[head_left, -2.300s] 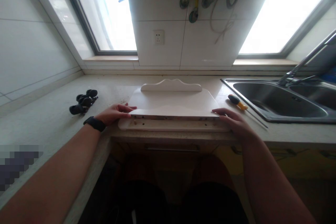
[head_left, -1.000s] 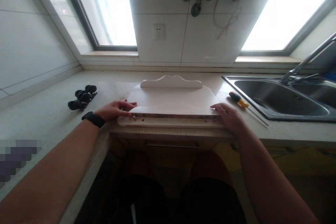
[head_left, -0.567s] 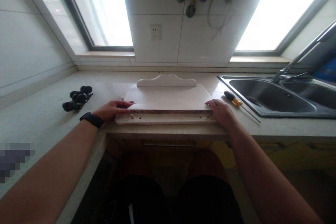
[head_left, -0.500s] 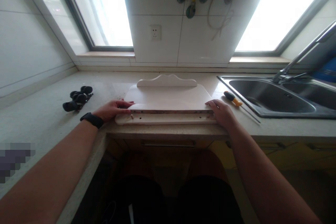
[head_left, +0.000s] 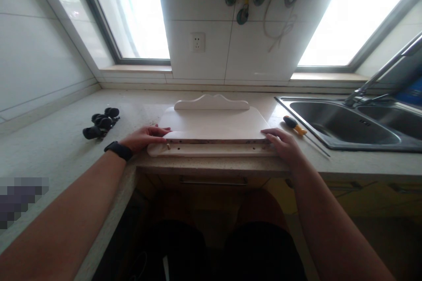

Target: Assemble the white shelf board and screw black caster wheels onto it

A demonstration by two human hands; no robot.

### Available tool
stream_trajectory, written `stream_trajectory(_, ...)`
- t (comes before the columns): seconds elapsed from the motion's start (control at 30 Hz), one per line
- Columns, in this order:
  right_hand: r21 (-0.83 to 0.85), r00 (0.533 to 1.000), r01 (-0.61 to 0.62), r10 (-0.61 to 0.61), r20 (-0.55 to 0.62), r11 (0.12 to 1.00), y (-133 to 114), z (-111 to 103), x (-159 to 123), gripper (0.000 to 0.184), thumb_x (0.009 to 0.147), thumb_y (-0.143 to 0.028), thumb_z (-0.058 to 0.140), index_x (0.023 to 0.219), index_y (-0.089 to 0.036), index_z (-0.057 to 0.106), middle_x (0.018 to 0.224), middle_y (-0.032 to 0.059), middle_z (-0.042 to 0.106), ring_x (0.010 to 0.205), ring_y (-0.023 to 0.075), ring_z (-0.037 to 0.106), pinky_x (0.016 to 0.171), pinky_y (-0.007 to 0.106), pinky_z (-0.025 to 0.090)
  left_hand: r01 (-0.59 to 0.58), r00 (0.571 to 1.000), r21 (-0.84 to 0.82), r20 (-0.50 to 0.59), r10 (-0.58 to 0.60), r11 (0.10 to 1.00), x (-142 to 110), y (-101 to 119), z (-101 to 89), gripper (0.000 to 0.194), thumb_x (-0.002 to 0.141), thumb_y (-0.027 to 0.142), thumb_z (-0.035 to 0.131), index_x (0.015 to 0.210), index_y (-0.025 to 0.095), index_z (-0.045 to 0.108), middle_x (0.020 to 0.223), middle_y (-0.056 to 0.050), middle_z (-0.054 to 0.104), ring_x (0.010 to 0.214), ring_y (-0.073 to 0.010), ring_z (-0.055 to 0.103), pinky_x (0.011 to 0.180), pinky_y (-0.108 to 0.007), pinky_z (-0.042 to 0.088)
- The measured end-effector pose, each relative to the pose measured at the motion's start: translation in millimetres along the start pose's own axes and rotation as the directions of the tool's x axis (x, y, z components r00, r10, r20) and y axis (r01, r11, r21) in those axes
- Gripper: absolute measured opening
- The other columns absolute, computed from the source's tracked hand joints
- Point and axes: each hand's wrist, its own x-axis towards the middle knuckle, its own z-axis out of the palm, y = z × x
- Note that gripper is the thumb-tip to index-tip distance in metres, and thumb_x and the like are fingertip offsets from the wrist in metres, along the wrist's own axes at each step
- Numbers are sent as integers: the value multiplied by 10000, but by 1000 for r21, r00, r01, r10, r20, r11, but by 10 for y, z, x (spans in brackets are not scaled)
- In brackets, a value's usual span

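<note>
Two white wooden panels lie stacked on the counter in front of me. The upper panel rests on the lower panel, whose near strip shows drilled holes and a small wooden dowel. My left hand, with a black watch on the wrist, grips the upper panel's left near corner. My right hand holds its right near corner, fingers curled over the edge. A third white piece with a scalloped top stands behind the panels.
A yellow-and-black screwdriver lies right of the panels, beside the steel sink with its tap. Several black caster wheels sit on the counter at the left. A wall socket and hanging hoses are behind.
The upper panel has slid slightly away from me and settled lower on the bottom panel. Both hands have stayed on its near corners.
</note>
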Motion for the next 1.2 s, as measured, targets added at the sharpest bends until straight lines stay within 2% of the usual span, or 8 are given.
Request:
stream_trajectory(0.17, 25, 992, 38, -40, 119, 999, 2, -79, -28, 387, 950, -498, 563, 1243, -286, 701, 1249, 46, 688, 1172, 268, 620, 1063, 458, 453, -17, 1000, -4, -2, 17, 1000, -6, 12, 6, 470, 659, 493, 892, 1067, 275, 806, 1463, -65, 567, 1426, -347, 442, 1253, -467, 236)
stream_trajectory(0.27, 8, 987, 36, -37, 157, 999, 20, -93, -39, 435, 953, -520, 563, 1316, -306, 667, 1332, 37, 652, 1250, 290, 574, 1112, 500, 411, -30, 1000, 35, -5, 30, 999, 5, -8, -15, 449, 669, 492, 880, 1062, 286, 809, 1448, -54, 582, 1479, -349, 354, 1271, -472, 159)
stream_trajectory(0.4, -11, 987, 35, -33, 156, 999, 36, -88, -50, 438, 958, -527, 560, 1335, -327, 658, 1369, 27, 633, 1291, 294, 544, 1155, 521, 370, -29, 1000, 72, 5, 29, 997, 16, -28, -48, 459, 674, 501, 865, 1081, 297, 804, 1449, -50, 582, 1522, -351, 256, 1279, -484, 63)
stream_trajectory(0.6, 20, 987, 12, -15, 158, 1000, -24, -116, -67, 419, 938, -537, 596, 1294, -340, 693, 1323, 44, 651, 1239, 288, 582, 1128, 494, 400, -30, 999, 28, 14, 30, 999, 21, -67, -78, 409, 666, 476, 868, 1035, 307, 816, 1449, -35, 582, 1544, -340, 190, 1280, -468, 49)
stream_trajectory(0.73, 53, 985, -25, 15, 170, 998, -86, -128, -81, 414, 921, -538, 626, 1272, -334, 707, 1301, 46, 664, 1216, 285, 598, 1107, 491, 422, -36, 999, 14, 15, 35, 999, 25, -97, -100, 388, 646, 462, 881, 999, 315, 817, 1414, -40, 614, 1544, -312, 209, 1281, -455, 27)
stream_trajectory(0.97, 89, 982, -122, 108, 157, 989, -156, -153, -116, 440, 879, -570, 666, 1234, -318, 731, 1289, 46, 687, 1176, 303, 636, 1082, 511, 462, -54, 998, 22, 38, 53, 998, 33, -124, -138, 361, 659, 467, 854, 982, 312, 816, 1416, -46, 613, 1528, -327, 254, 1276, -465, -16)
stream_trajectory(1.1, 79, 980, -136, 123, 154, 988, -137, -162, -122, 436, 876, -568, 672, 1228, -319, 734, 1289, 42, 691, 1173, 306, 642, 1078, 518, 462, -46, 998, 20, 52, 45, 999, 36, -132, -151, 341, 666, 454, 856, 972, 308, 817, 1436, -44, 595, 1547, -317, 194, 1273, -476, -6)
stream_trajectory(1.2, 85, 982, -121, 107, 154, 989, -123, -158, -122, 436, 882, -567, 670, 1235, -318, 731, 1293, 38, 689, 1182, 294, 636, 1087, 501, 455, -40, 998, 28, 51, 38, 999, 31, -117, -150, 350, 670, 444, 858, 980, 287, 817, 1439, -61, 592, 1543, -317, 208, 1268, -476, -39)
